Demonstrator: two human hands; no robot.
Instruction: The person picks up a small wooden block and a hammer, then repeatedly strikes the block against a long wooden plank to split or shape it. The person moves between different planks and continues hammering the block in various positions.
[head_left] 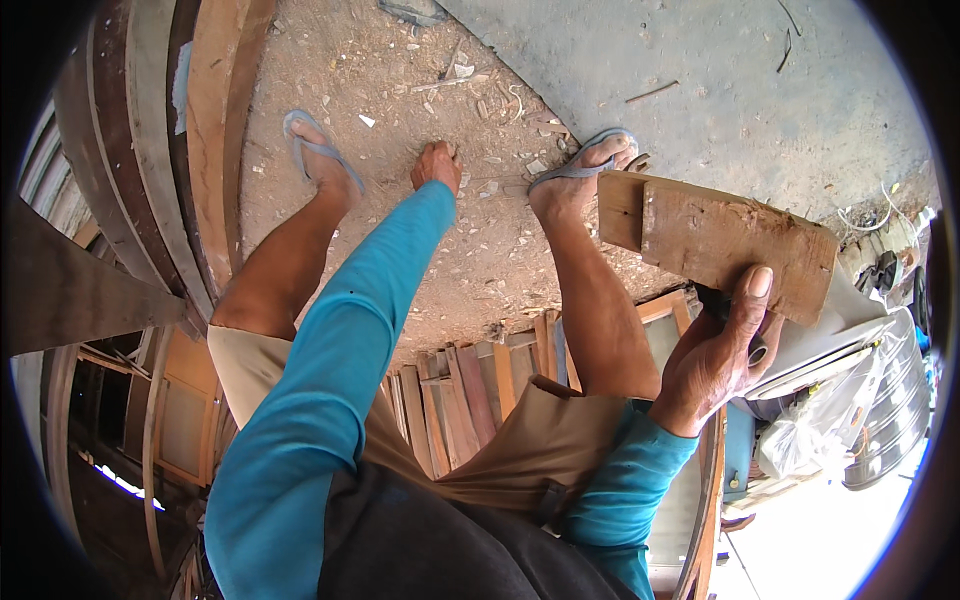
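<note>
The person is bending forward over a sawdust-strewn floor (480,250), both legs showing in the middle of the frame, each foot in a blue flip-flop.

The left hand (437,165) is reaching down in the upper middle of the frame, at the end of a long turquoise sleeve, with its fingers curled and pressing down among the wood chips and shavings between the two feet. Whether it is pinching a chip or only touching the ground cannot be told from here.

The right hand (720,355) is sitting at the right of the frame, gripping a rough wooden board (720,240) from below; the thumb is lying up across the board's near face and the fingers are wrapped behind it, so the hand is clamped on the board. The board is made of two overlapping planks, and it is stretching from beside the right foot (580,170) toward the right edge of the frame, held up off the ground.

Below the knees, in the lower middle, a row of short wooden slats (470,390) is standing on edge. Curved wooden planks (190,140) are leaning along the upper left. At the lower right, a clear plastic bag (810,435) is lying next to a ribbed metal pot (895,410).
</note>
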